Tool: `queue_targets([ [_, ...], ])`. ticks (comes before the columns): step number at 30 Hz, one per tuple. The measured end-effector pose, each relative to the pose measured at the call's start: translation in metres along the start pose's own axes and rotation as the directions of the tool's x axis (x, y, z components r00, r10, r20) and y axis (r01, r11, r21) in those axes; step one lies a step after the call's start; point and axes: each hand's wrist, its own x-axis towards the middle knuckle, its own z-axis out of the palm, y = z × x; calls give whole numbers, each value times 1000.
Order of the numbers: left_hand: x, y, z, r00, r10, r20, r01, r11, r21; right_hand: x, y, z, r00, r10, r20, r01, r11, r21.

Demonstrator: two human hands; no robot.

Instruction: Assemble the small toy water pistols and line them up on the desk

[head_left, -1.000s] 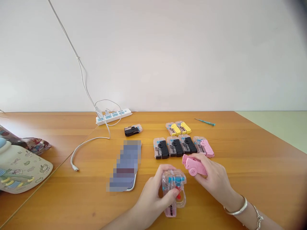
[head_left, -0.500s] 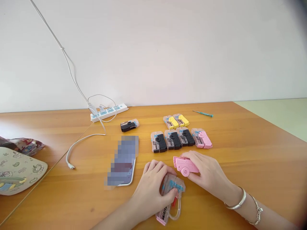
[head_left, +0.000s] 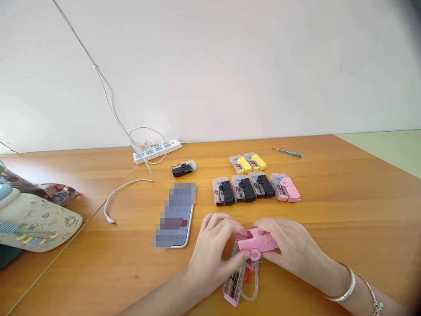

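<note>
Both hands are on a hollow pink plastic shell [head_left: 258, 242] with a round wheel on its side. My right hand [head_left: 294, 248] grips its right end between thumb and fingers. At its left end, my left hand [head_left: 219, 248] has the thumb near the wheel and fingertips at the open edge. Below the shell lies the clear body of a toy water gun [head_left: 235, 281], with "WATER" lettering, a red trigger, a clear looped guard and a pink end. The shell hides its upper part; whether the two are joined I cannot tell.
Beyond the hands sit black toy water guns [head_left: 243, 188], a pink one [head_left: 287, 188] and two yellow ones [head_left: 242, 164]. Another black one [head_left: 184, 168] lies apart. Around them are a phone [head_left: 177, 219], a power strip [head_left: 158, 151], a white cable [head_left: 113, 197], a screwdriver [head_left: 287, 152] and a patterned bottle [head_left: 46, 219].
My left hand has let go of the clear body and moved up onto the pink shell. My right hand has brought the shell over the body's upper end. The view has shifted slightly.
</note>
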Motion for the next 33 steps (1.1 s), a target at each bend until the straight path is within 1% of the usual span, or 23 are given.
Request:
queue_targets([
  [2, 1, 3, 1, 998, 23, 52, -24, 999, 27, 1, -2, -3, 998, -66, 11, 66, 998, -7],
  [4, 2, 6, 3, 998, -3, 69, 3, 1000, 7, 1, -2, -5, 992, -124, -19, 124, 992, -38],
  [5, 2, 7, 3, 998, -22, 65, 23, 1000, -18, 2, -2, -6, 990, -132, -52, 129, 991, -46],
  [6, 2, 7, 4, 998, -37, 54, 39, 998, -47, 2, -2, -6, 988, -122, -95, 117, 992, -49],
  [9, 2, 8, 5, 999, -45, 12, 46, 993, -105, 0, -2, -4, 979, -30, -203, 26, 999, -23],
  [12, 1, 8, 5, 998, -54, -19, 51, 993, -108, -3, -2, -1, 974, 46, -220, -50, 999, -15],
  [16, 0, 9, 5, 997, -76, -2, 75, 992, -102, -7, -2, -1, 962, 123, -243, -130, 991, -12],
  [18, 0, 9, 6, 997, -78, 13, 79, 991, -106, -7, -2, -3, 962, 122, -243, -129, 992, -12],
  [22, 0, 8, 7, 996, -81, 36, 85, 988, -125, -5, -5, -5, 973, 70, -220, -72, 997, -2],
  [26, 2, 6, 6, 989, -136, 56, 143, 975, -172, -4, -5, 0, 974, 120, -194, -123, 992, -1],
  [30, 4, 1, 4, 977, -213, 28, 214, 947, -238, -4, -5, 6, 984, 123, -130, -123, 992, 4],
  [33, 4, -2, 2, 972, -234, -11, 222, 935, -275, -3, -8, 9, 988, 127, -92, -125, 992, 35],
])
